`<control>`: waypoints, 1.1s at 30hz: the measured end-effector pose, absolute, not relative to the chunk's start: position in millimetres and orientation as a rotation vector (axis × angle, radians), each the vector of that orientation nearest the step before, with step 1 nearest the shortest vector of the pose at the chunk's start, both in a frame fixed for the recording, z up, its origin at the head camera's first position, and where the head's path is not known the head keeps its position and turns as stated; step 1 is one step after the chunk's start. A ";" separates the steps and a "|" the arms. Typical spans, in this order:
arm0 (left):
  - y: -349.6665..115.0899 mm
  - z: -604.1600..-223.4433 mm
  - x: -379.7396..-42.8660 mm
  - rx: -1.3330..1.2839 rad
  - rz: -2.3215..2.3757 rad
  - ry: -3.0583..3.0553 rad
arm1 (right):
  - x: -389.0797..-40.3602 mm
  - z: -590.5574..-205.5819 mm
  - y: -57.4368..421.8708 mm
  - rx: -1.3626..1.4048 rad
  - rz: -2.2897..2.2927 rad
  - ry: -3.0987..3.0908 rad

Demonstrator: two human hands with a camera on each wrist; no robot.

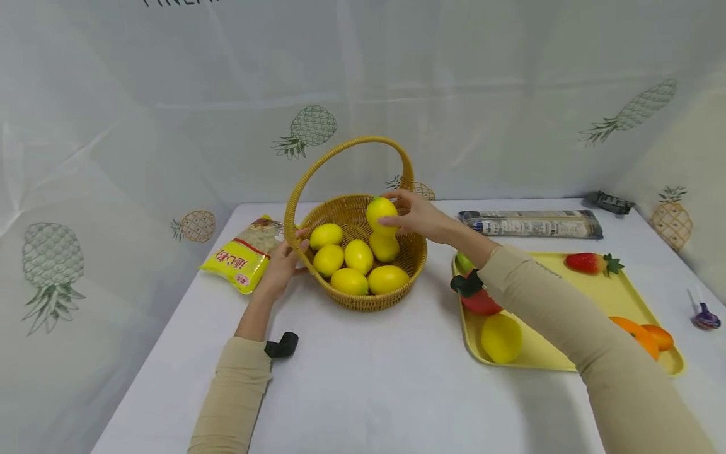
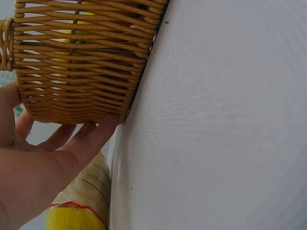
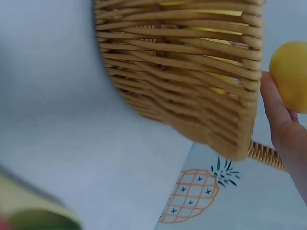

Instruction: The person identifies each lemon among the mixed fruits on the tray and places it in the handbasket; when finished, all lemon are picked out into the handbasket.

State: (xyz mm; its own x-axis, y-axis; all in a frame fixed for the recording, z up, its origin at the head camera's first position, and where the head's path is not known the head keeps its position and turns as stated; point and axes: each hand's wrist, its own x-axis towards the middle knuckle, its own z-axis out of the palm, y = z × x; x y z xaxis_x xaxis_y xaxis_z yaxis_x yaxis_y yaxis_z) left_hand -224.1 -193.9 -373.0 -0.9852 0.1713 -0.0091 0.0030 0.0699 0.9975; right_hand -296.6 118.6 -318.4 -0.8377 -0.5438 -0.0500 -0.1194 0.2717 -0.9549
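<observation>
A woven wicker basket (image 1: 363,302) with a tall arched handle stands at the middle back of the table, with several lemons (image 1: 358,257) in it. My left hand (image 1: 282,268) holds the basket's left side, its fingers spread along the outer weave in the left wrist view and the thumb by the rim. Over the basket's right part, my right hand (image 1: 418,217) pinches a lemon (image 1: 380,211) between thumb and fingers. Another lemon (image 1: 384,248) lies just below it. In the right wrist view the held lemon (image 3: 291,76) shows beside the rim, partly cut off by the frame.
Left of the basket lies a yellow food packet (image 1: 241,261). A yellow tray (image 1: 544,362) at right bears a strawberry (image 1: 587,263), a yellow fruit (image 1: 501,338), red, green and orange fruits. Behind it are a long clear packet (image 1: 533,225) and a dark wrapped item (image 1: 609,202); a lollipop (image 1: 706,317) lies far right.
</observation>
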 end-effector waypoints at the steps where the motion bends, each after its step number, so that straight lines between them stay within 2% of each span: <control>1: -193.9 -373.0 -224.5 0.185 2.054 2.205 | -300.2 -319.0 114.8 -0.605 -1.583 2.190; 11: -192.1 -375.0 -226.2 0.183 2.060 2.198 | -324.4 -332.6 83.4 -0.556 -1.462 2.303; 19: -190.6 -373.4 -226.3 0.188 2.072 2.200 | -327.5 -340.9 63.9 -0.688 -1.292 2.415; 27: -191.1 -374.2 -227.5 0.160 2.059 2.203 | -330.4 -354.6 65.8 -0.662 -1.194 2.443; 33: -197.1 -386.4 -234.7 0.153 2.071 2.208 | -331.3 -348.1 74.4 -0.635 -1.293 2.285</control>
State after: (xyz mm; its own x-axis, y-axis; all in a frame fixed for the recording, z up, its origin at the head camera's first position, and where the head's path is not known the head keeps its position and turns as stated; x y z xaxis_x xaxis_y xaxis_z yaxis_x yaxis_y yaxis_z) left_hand -234.7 -197.1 -386.4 -0.9889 0.1483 -0.0114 -0.0019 0.0642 0.9979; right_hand -331.3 74.4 -348.1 -0.7995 -0.5828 -0.1457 -0.1751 0.4581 -0.8715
